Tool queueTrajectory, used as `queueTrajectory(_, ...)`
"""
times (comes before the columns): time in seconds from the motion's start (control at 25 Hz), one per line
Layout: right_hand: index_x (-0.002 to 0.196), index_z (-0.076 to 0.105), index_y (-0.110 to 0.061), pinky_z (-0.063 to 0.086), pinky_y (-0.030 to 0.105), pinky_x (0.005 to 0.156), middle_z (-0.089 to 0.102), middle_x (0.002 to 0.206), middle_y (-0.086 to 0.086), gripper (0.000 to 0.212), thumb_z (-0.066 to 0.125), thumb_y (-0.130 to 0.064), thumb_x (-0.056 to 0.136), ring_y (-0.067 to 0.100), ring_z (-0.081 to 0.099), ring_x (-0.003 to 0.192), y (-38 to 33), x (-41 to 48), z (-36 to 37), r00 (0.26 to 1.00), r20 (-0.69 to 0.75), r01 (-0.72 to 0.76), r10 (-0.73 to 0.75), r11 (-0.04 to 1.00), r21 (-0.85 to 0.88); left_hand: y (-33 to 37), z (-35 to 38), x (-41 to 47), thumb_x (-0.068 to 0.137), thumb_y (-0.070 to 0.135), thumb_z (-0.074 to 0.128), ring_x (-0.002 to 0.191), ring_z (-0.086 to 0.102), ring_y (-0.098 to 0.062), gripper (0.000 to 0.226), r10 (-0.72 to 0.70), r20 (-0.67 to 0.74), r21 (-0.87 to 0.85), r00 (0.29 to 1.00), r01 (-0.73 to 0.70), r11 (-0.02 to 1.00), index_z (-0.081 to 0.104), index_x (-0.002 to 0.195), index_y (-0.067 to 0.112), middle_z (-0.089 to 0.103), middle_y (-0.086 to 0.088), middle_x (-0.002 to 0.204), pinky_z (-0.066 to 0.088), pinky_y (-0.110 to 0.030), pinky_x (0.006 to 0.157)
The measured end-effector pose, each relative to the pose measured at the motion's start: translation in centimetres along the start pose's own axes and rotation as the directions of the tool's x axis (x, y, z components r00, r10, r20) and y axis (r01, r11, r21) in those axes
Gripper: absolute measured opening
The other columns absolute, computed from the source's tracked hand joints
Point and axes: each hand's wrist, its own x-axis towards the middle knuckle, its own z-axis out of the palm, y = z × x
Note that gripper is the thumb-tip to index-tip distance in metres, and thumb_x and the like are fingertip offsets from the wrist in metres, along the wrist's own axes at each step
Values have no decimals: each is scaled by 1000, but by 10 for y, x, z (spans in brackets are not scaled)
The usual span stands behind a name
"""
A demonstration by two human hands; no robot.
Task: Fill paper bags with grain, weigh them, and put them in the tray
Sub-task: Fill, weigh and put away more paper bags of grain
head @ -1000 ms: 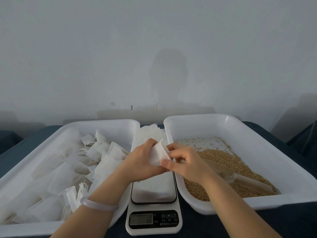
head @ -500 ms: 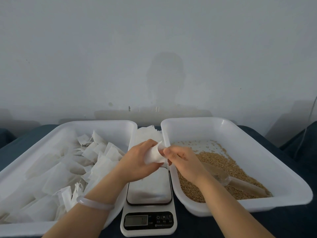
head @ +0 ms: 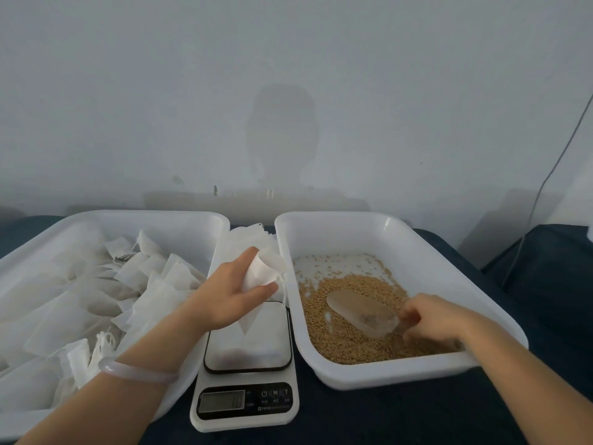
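Note:
My left hand grips a small white paper bag with its mouth held open, above the far edge of the kitchen scale. My right hand is inside the right white tray, fingers curled round the handle of a clear plastic scoop that lies on the brown grain. The left white tray holds several white bags. A flat white bag lies on the scale's plate.
A stack of flat bags lies between the two trays behind the scale. Everything stands on a dark blue surface against a pale wall. A cable hangs at the far right.
My right hand let go of the bag and moved right into the grain tray, taking the scoop's handle. My left hand keeps the bag, now alone.

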Motion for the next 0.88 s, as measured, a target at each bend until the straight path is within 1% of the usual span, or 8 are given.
queueTrajectory(0.08, 85, 52, -38, 43, 20, 71, 58, 98, -13, 22, 71, -28, 79, 1, 55, 84, 4, 7, -5, 997, -72, 31, -30, 999, 25, -2, 0, -1, 78, 45, 55, 69, 55, -8, 34, -8, 1, 2, 1000, 8, 1000, 47, 89, 13, 61, 0, 77, 43, -22, 64)
queueTrajectory(0.2, 94, 46, -30, 45, 23, 73, 50, 99, -9, 27, 70, -31, 80, 8, 55, 86, 6, 18, -13, 969, -242, 41, -51, 998, -47, -4, 0, 0, 76, 46, 54, 71, 55, -11, 40, -32, 13, 9, 999, 32, 999, 48, 92, 10, 61, -3, 80, 43, -25, 67)
queueTrajectory(0.32, 97, 41, -24, 44, 27, 67, 54, 96, -3, 35, 71, -30, 80, 13, 55, 82, 8, 28, -24, 938, -345, -10, -19, 997, -82, -5, 1, 0, 76, 46, 54, 74, 56, -17, 42, -40, 15, -2, 999, 40, 999, 49, 93, 8, 62, -6, 82, 43, -28, 69)
queueTrajectory(0.48, 98, 40, -19, 35, 24, 57, 55, 96, 1, 39, 73, -27, 79, 16, 52, 78, 4, 39, -29, 953, -299, -104, 45, 978, -182, -7, 1, -1, 76, 46, 54, 73, 55, -16, 38, -48, 21, -12, 999, 49, 999, 49, 90, 11, 61, -5, 80, 43, -27, 68)
queueTrajectory(0.6, 106, 46, -16, 40, 26, 65, 54, 95, 1, 42, 75, -25, 77, 17, 53, 82, -6, 47, -20, 964, -255, -118, 72, 979, -169, -7, 1, 0, 77, 46, 55, 71, 54, -14, 38, -53, 23, -15, 998, 53, 998, 49, 90, 11, 61, -4, 79, 43, -25, 66)
queueTrajectory(0.68, 104, 48, -17, 46, 29, 74, 57, 99, 1, 39, 74, -25, 77, 17, 56, 86, -16, 53, -15, 972, -233, -54, 21, 989, -138, -7, 1, 0, 77, 46, 55, 69, 54, -14, 39, -50, 24, -10, 998, 50, 999, 48, 89, 9, 61, -5, 77, 42, -25, 64)
queueTrajectory(0.8, 91, 46, -24, 43, 28, 74, 59, 100, -3, 29, 72, -26, 79, 11, 53, 81, -34, 57, -9, 975, -177, 107, -134, 983, -151, -9, 1, 0, 77, 46, 55, 69, 55, -13, 34, -57, 48, 7, 997, 57, 998, 47, 87, 14, 60, 0, 74, 43, -25, 64)
queueTrajectory(0.88, 94, 48, -25, 43, 26, 75, 57, 100, -6, 32, 74, -25, 76, 12, 54, 88, -40, 56, -7, 974, -98, 185, -204, 967, -173, -10, 2, 1, 77, 47, 54, 69, 55, -13, 30, -71, 60, 11, 996, 70, 997, 46, 85, 19, 59, 3, 73, 43, -26, 64)
